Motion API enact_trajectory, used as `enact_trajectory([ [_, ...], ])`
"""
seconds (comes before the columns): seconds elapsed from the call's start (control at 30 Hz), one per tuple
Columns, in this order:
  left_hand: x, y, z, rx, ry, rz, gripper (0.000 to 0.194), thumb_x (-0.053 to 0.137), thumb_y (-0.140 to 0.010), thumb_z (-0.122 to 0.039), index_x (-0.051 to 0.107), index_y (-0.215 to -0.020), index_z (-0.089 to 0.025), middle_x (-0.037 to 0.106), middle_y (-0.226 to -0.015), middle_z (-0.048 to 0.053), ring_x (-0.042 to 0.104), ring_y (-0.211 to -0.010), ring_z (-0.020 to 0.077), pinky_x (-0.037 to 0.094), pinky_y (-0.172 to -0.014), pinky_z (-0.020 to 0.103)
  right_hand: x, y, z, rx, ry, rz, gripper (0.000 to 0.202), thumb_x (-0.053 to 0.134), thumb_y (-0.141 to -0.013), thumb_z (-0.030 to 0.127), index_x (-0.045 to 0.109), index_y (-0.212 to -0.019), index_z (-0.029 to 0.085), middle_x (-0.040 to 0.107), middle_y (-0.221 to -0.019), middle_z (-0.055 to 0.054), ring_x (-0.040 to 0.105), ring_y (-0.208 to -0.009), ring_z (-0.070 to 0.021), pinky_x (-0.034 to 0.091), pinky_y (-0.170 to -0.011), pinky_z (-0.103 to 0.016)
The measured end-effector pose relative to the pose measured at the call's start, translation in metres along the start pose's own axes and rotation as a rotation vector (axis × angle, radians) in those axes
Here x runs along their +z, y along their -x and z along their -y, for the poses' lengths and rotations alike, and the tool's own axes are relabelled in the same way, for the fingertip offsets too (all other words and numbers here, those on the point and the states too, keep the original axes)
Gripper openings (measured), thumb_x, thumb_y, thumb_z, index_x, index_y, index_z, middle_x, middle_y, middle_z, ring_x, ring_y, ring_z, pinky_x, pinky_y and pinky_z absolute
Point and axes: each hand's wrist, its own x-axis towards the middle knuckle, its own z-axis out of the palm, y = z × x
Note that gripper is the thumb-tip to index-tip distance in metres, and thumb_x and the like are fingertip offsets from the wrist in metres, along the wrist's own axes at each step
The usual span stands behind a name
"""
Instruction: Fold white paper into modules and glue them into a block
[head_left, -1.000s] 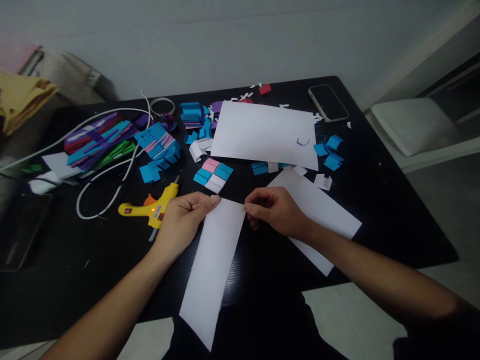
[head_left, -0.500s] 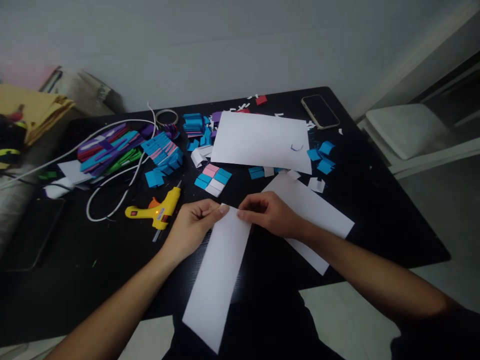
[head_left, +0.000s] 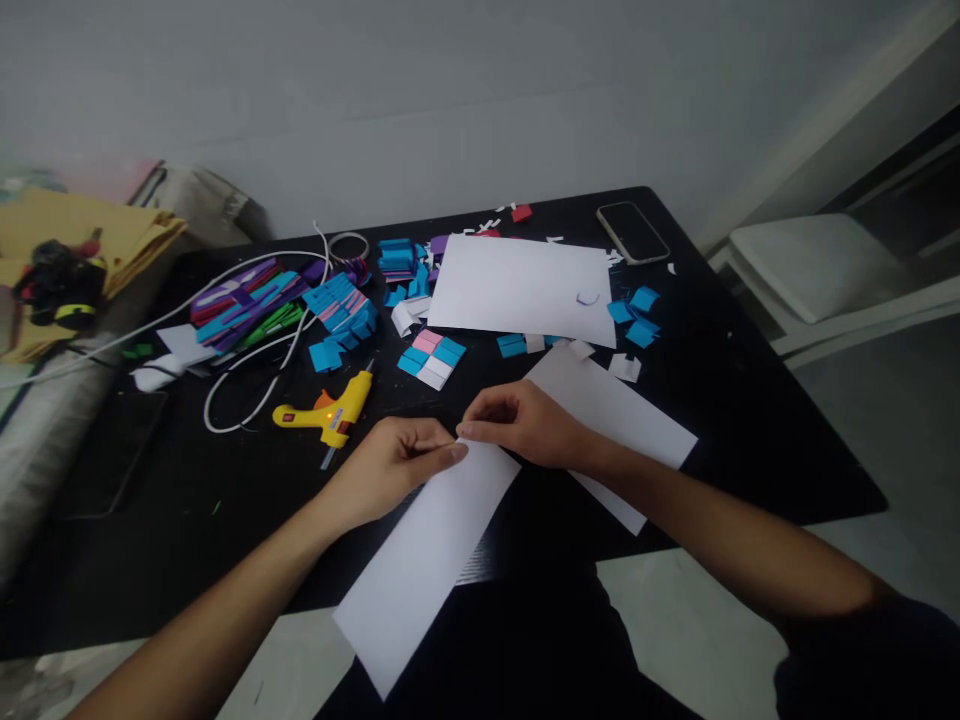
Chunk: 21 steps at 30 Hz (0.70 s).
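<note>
A long strip of white paper [head_left: 427, 570] slants down from my fingers past the table's front edge. My left hand [head_left: 405, 462] pinches its top left corner between thumb and fingers. Closed in a pinch at the same corner, my right hand [head_left: 523, 425] has its fingertips touching or almost touching the left thumb. Beneath my right wrist lies another white paper piece [head_left: 622, 405] on the table. Just beyond my hands is a small square of folded paper [head_left: 432, 359] in pink, blue and white. A yellow glue gun [head_left: 341, 410] with a lit orange light lies left of my left hand.
A white sheet [head_left: 517, 285] lies at the back among blue folded pieces [head_left: 637, 318] and scraps. Bundled coloured strips [head_left: 247, 305] and a looping white cable [head_left: 251, 418] are at left. A phone [head_left: 634, 233] rests at the back right corner of the black table [head_left: 757, 430].
The strip has turned, its lower end swinging left. My right fingers have moved left along its top edge to the corner at my left thumb. The view has shifted slightly.
</note>
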Motion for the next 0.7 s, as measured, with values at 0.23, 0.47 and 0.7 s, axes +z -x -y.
enact_trajectory([
  [0.23,-0.026,0.014,0.007,-0.063,0.018,0.097,0.041,0.066,-0.091,-0.056,0.066,-0.082,-0.016,0.058,-0.066,-0.002,0.049,-0.056,0.0091,0.036,-0.05,0.019,-0.022,0.013,0.009,0.002,0.245,-0.252,0.016,0.076,-0.086,0.033,0.078,-0.088,0.017,0.078,-0.087,-0.006,0.072,-0.083,-0.0188,0.057,-0.078,-0.034],
  [0.47,-0.05,0.017,0.022,0.024,-0.241,-0.001,0.037,0.063,-0.092,-0.054,0.07,-0.086,-0.018,0.065,-0.075,0.001,0.058,-0.066,0.0147,0.042,-0.056,0.022,-0.024,0.023,-0.005,-0.07,0.583,-0.343,0.01,0.07,-0.091,0.024,0.076,-0.09,0.016,0.077,-0.09,-0.01,0.072,-0.084,-0.025,0.06,-0.081,-0.046],
  [0.7,-0.039,0.014,0.022,0.142,-0.608,-0.178,0.028,0.058,-0.097,-0.044,0.07,-0.096,-0.019,0.071,-0.081,0.004,0.064,-0.07,0.0191,0.045,-0.064,0.028,0.002,0.035,-0.017,-0.621,1.106,-0.183,0.021,0.059,-0.098,0.01,0.077,-0.108,0.016,0.066,-0.14,-0.016,0.055,-0.137,-0.0328,0.047,-0.112,-0.058],
])
